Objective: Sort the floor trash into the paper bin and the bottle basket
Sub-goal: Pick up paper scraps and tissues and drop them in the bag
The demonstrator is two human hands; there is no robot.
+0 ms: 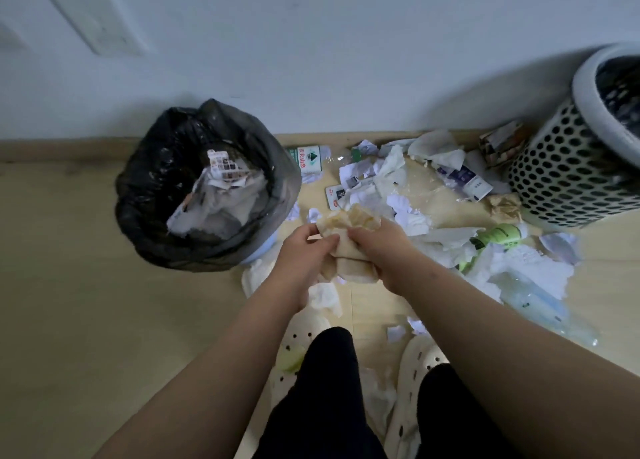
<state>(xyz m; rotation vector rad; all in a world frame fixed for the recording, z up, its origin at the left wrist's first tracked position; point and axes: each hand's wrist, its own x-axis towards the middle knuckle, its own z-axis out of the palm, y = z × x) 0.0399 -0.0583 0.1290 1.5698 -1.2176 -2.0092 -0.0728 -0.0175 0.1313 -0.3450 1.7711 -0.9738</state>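
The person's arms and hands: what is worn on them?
Both arms are bare: no sleeve shows on the left forearm or the right forearm. The left hand and the right hand wear no glove, and no watch, bracelet or ring is visible.

We get a dim, flat frame, with a cool grey-blue cast over the wall (311,43) and a warmer tone on the floor (69,285). The light is soft and diffuse. A broad, soft-edged shadow lies on the wall left of the basket (568,174) at the upper right. The wide lens bows the skirting line and stretches the forearms toward the bottom corners. Detail is soft throughout: the left hand (304,250), the right hand (384,250) and the tan paper wad (349,221) they grip look smeared, and the basket blurs toward the right edge.
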